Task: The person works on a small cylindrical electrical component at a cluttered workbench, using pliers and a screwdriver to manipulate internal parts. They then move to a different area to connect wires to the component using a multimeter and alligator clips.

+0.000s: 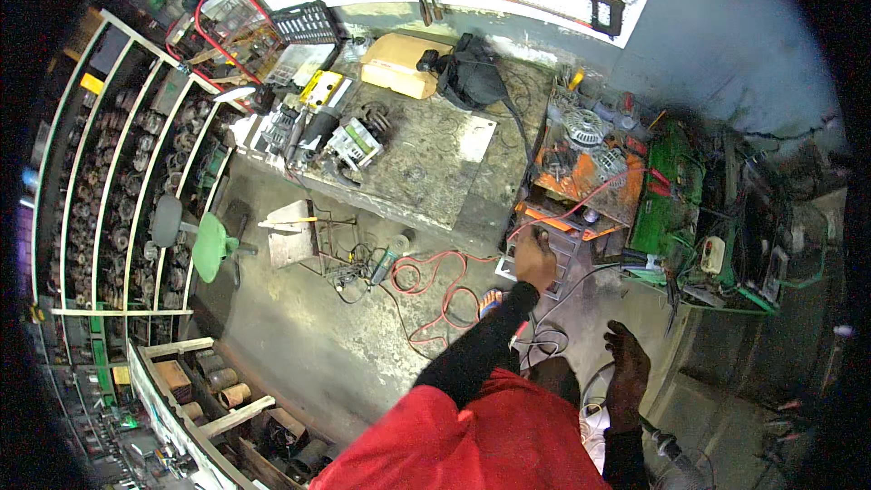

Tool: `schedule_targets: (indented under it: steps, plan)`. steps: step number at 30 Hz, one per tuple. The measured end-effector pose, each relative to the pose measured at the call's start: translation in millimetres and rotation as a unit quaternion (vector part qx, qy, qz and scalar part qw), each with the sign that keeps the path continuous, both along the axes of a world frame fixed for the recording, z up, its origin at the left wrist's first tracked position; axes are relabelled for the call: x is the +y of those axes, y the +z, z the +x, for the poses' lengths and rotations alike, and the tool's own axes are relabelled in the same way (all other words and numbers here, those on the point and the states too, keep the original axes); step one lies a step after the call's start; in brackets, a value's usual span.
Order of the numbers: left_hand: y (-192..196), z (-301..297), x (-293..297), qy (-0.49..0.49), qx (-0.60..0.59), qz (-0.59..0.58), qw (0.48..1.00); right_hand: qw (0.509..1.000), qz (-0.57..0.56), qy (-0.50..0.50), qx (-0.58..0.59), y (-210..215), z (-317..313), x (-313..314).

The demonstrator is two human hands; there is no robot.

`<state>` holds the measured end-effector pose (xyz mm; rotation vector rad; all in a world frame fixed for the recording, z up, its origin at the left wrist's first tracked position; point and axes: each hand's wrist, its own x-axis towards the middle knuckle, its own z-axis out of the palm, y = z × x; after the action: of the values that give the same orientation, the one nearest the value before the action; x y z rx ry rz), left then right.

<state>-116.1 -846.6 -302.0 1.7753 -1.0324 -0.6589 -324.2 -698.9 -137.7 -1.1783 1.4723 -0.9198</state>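
Note:
My left hand (537,261) reaches forward over a grey slatted frame (569,249) below the front of an orange metal cabinet (553,189). Its fingers are curled, and what they hold, if anything, is hidden. A thin red cable (590,195) runs past the fingertips, up to the right. Lower and to the right, my right hand (628,372) is held up with its fingers apart and nothing in it. Engine parts with a round finned metal cover (586,127) lie on top of the cabinet.
A workbench (426,172) carries a machine part (354,143), a cardboard box (397,65) and a black bag (472,77). Red hose (426,277) and an angle grinder (388,259) lie on the floor. Green machinery (667,191) stands right; shelves (118,172) and a green chair (210,247) are left.

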Motion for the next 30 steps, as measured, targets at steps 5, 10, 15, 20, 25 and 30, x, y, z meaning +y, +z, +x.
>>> schedule_targets:
  steps: [5,10,15,20,25,30]
  plan:
    - [-52.7,53.5,-49.9,-0.156,-0.165,0.088,0.970,0.978,0.125,-0.138,-0.094,-1.8,-34.8,-36.5]
    - [-88.9,68.8,-115.4,-0.072,-0.086,0.225,0.968,0.977,0.141,-0.128,-0.098,2.2,-53.4,-108.4]
    - [-150.2,73.4,-198.9,-0.058,-0.234,0.153,0.958,0.996,0.028,-0.036,0.079,-17.1,-73.1,-269.5]
    - [-242.2,83.4,-292.8,0.124,-0.318,0.198,0.919,0.995,0.019,0.043,0.091,-62.9,-89.5,-464.2]
    - [-303.3,101.2,-327.5,0.266,-0.355,0.314,0.840,0.994,-0.016,0.083,0.068,-141.0,-112.4,-600.0]
    - [-297.9,94.4,-325.9,0.285,-0.391,0.334,0.809,0.988,-0.007,0.084,0.131,-216.5,-146.8,-690.0]
